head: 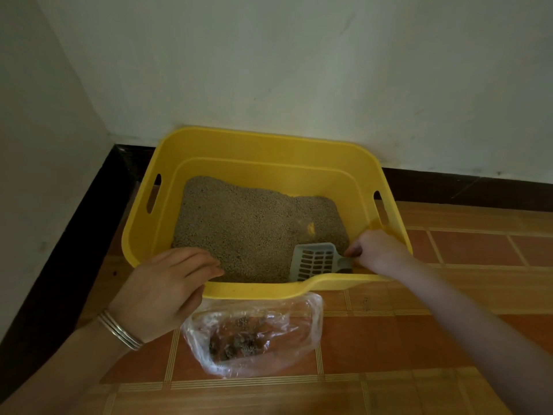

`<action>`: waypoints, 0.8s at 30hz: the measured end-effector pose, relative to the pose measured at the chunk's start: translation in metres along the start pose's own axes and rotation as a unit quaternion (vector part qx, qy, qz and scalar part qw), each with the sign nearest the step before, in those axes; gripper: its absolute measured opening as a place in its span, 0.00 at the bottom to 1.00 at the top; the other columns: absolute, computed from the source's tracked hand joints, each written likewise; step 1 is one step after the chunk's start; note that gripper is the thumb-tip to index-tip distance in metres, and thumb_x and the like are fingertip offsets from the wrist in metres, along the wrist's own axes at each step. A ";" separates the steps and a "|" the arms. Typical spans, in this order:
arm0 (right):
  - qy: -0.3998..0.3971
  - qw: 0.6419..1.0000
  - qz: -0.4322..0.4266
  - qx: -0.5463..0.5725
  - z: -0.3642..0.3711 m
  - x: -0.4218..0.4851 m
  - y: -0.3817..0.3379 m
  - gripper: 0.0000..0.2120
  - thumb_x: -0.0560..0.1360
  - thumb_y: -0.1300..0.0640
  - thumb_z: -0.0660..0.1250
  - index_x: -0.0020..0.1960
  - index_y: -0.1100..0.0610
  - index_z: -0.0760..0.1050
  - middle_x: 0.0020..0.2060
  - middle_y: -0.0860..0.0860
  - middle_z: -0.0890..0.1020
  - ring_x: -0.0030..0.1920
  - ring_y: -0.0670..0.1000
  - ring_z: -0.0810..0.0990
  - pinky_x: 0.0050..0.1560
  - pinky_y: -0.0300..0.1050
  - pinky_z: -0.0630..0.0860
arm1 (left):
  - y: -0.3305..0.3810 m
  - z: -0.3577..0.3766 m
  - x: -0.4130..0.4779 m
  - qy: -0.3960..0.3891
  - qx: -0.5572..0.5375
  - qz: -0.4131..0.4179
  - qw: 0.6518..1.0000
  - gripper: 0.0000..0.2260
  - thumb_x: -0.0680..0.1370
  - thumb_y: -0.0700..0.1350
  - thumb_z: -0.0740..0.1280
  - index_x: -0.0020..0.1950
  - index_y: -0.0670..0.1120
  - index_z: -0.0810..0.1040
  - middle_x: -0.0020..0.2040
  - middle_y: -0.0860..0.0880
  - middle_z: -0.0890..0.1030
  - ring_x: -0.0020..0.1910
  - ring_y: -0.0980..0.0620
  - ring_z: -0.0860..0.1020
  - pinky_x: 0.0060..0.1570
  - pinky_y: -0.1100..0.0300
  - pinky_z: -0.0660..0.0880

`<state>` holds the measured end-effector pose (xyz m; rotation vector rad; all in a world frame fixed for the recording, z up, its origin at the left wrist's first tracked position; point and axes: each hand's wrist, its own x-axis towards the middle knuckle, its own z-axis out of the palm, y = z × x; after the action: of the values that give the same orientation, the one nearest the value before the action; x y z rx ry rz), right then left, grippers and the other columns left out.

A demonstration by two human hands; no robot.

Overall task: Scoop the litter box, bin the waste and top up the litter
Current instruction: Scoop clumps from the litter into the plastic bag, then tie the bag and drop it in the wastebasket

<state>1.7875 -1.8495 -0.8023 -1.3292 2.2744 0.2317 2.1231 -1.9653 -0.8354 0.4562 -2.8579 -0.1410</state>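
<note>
The yellow litter box (263, 290) stands in a floor corner, brown litter (239, 223) inside. The left hand (167, 283) clasps its front rim, fingers inside and thumb outside. The right hand (377, 253) grips the grey scoop (314, 260) by its handle, with the scoop resting on the litter. A clear bag (254, 336) of dark clumps lies just in front of the box.

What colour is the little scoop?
Pale grey scoop, seen in the head view.
</note>
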 end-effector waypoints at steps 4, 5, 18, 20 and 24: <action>0.034 0.996 -0.039 0.077 -0.003 -0.007 0.001 0.13 0.75 0.60 0.65 0.59 0.53 0.77 0.57 0.48 0.80 0.56 0.46 0.77 0.58 0.40 0.72 | 0.001 -0.003 0.000 0.001 -0.010 -0.004 1.000 0.16 0.74 0.46 0.58 0.55 0.47 0.81 0.54 0.52 0.80 0.57 0.52 0.75 0.57 0.60 0.67; 0.050 0.992 -0.054 0.107 -0.005 -0.012 0.000 0.13 0.75 0.60 0.66 0.58 0.53 0.78 0.56 0.47 0.80 0.56 0.44 0.76 0.57 0.37 0.69 | 0.002 -0.004 -0.001 0.003 -0.015 -0.006 1.000 0.15 0.74 0.46 0.58 0.56 0.47 0.81 0.54 0.52 0.80 0.57 0.52 0.75 0.58 0.60 0.67; 0.054 0.878 -0.139 0.455 0.028 -0.110 -0.037 0.09 0.70 0.65 0.69 0.48 0.54 0.82 0.45 0.42 0.84 0.47 0.37 0.80 0.44 0.29 0.74 | 0.043 0.024 -0.064 -0.001 -0.087 -0.059 0.994 0.14 0.74 0.44 0.60 0.55 0.48 0.80 0.57 0.52 0.78 0.57 0.52 0.75 0.50 0.58 0.71; 0.031 0.903 -0.120 0.412 0.052 -0.103 -0.036 0.09 0.71 0.62 0.70 0.49 0.52 0.81 0.45 0.43 0.84 0.48 0.36 0.79 0.45 0.28 0.74 | 0.041 0.031 -0.074 -0.017 -0.074 -0.069 0.995 0.14 0.73 0.45 0.60 0.56 0.48 0.79 0.57 0.51 0.78 0.56 0.51 0.75 0.50 0.58 0.70; 0.055 0.946 -0.078 0.311 0.098 -0.074 -0.028 0.11 0.73 0.57 0.68 0.54 0.50 0.79 0.51 0.44 0.81 0.50 0.38 0.77 0.53 0.33 0.73 | 0.035 0.044 -0.082 -0.016 -0.065 -0.098 0.993 0.15 0.81 0.52 0.52 0.58 0.50 0.75 0.58 0.50 0.78 0.54 0.49 0.75 0.49 0.58 0.69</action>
<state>1.8735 -1.7695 -0.8478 -1.1781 2.0534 -0.5840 2.1777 -1.9036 -0.8917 0.7118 -2.8071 -0.3711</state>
